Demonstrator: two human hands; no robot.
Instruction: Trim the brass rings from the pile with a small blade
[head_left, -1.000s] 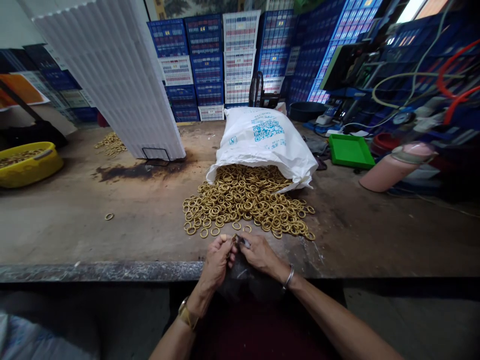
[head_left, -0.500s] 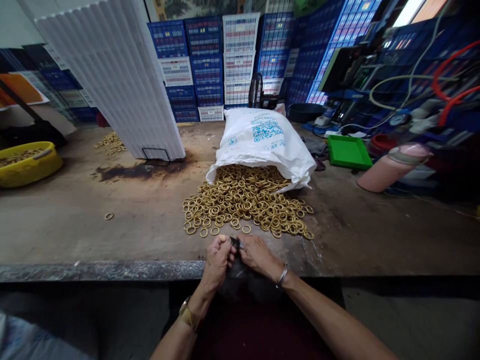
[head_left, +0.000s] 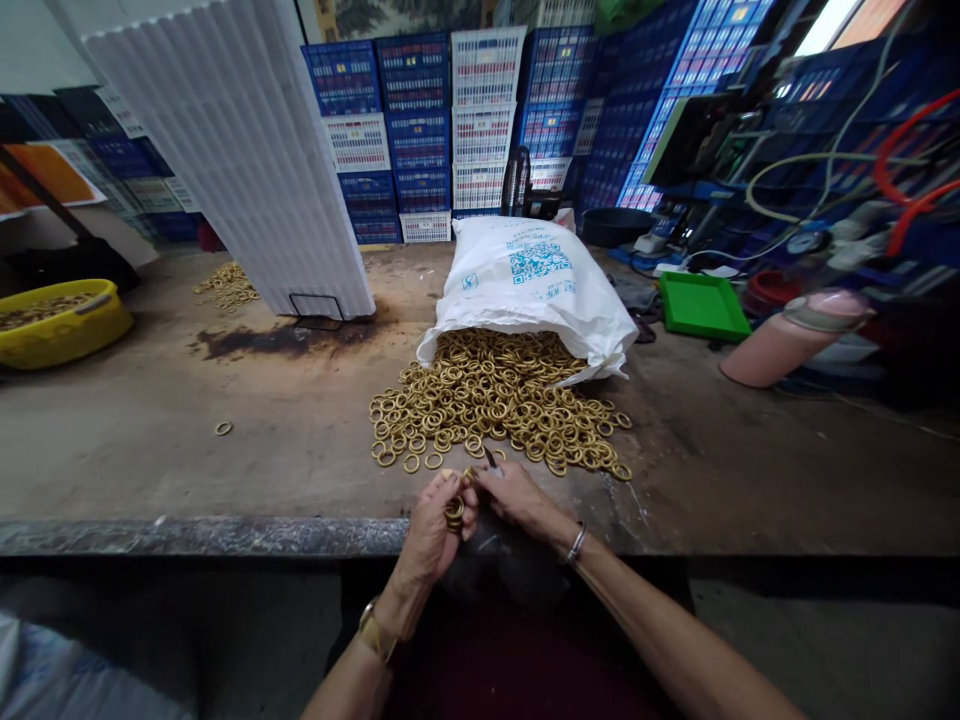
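My left hand (head_left: 433, 520) is closed around a few brass-coloured rings (head_left: 454, 513) stacked in its curled fingers. Another ring (head_left: 469, 477) is pinched at its fingertips, where the two hands meet. My right hand (head_left: 519, 497) grips a small knife (head_left: 490, 459), its dark pointed blade sticking up past the thumb and the handle mostly hidden in the fist. Just beyond both hands, a heap of the same rings (head_left: 495, 400) spills from the mouth of a white woven sack (head_left: 487, 290) lying on the worktable (head_left: 292, 470).
One loose ring (head_left: 223, 428) lies to the left. Further left stand a yellow basin (head_left: 90, 325) of rings and a leaning white corrugated panel (head_left: 247, 170). On the right are a green tray (head_left: 705, 306) and a pink bottle (head_left: 795, 340). Stacked crates (head_left: 420, 135) line the back.
My left hand has turned, bringing the held rings into sight. The knife blade, earlier pointing left at the left fingertips, now points up and away, and a ring shows between the hands.
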